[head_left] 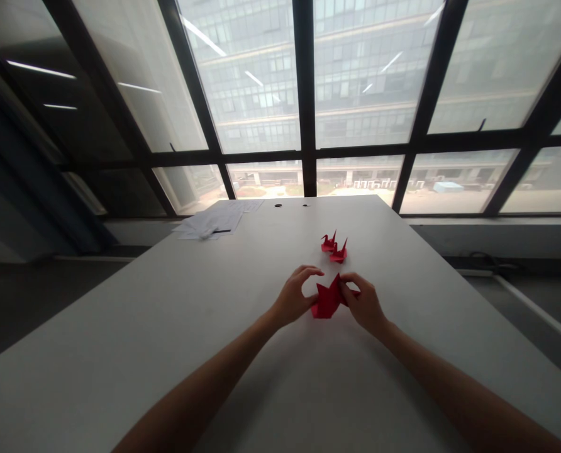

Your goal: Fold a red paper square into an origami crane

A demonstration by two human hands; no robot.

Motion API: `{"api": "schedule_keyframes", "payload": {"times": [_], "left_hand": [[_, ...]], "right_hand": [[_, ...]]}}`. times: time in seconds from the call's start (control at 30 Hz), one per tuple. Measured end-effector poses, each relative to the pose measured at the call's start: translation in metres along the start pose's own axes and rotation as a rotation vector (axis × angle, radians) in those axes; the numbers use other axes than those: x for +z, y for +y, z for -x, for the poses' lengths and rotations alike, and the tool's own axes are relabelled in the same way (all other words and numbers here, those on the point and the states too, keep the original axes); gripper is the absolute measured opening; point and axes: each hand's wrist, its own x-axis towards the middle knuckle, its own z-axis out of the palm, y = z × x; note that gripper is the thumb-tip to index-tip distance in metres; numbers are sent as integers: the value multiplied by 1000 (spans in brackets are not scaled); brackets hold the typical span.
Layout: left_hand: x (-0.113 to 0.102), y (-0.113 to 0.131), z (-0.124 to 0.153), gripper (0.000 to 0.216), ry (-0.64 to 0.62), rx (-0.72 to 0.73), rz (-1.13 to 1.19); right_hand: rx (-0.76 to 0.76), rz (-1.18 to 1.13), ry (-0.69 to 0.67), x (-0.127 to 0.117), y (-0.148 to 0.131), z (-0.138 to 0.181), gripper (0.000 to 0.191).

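Note:
Between my hands is a piece of folded red paper [327, 302], its pointed corners standing up. My right hand [363, 303] pinches its right side between thumb and fingers. On the other side, my left hand [295, 297] has its fingers curved and apart from the thumb, whose tip is at the paper's left edge. I cannot tell how firmly that thumb touches it. Just beyond my hands sit two finished red paper cranes, one nearer crane [338, 253] and one farther crane [328, 243], close together.
Loose white papers [205, 223] with a dark pen [222, 231] lie at the far left of the white table [167, 302]. Two small dark round fittings are near its far edge. Large framed windows [306, 94] rise behind it, and a blue curtain [39, 163] hangs at left.

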Motion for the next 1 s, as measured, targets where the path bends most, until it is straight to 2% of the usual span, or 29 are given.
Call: {"api": "schedule_keyframes", "payload": {"times": [0.07,0.13,0.23,0.4,0.5,0.6,0.7,0.8,1.0], "left_hand": [[0,4,0,49,-129,-8,117],[3,5,1,42,-186,-61,192],[9,7,5,24,-127,-103,173],[11,7,6,15,-48,-77,109],[10,2,4,17,-21,-113,138],[10,-3,2,22,26,-177,281],[10,-4,2,26,13,-205,398],[11,-4,3,26,-14,-182,352],[10,-4,5,33,54,-134,184]], "right_hand": [[-36,40,-30,3,-3,3,14],[-39,42,-32,6,-6,6,15],[0,-13,-40,8,-9,8,15],[-16,27,-49,6,-10,4,15],[23,-44,-37,5,-6,1,15],[94,-228,-45,6,-3,-2,27],[162,-351,-12,6,-1,-4,34],[184,-375,26,5,-2,-5,35],[213,-395,20,4,-12,-4,36]]}}
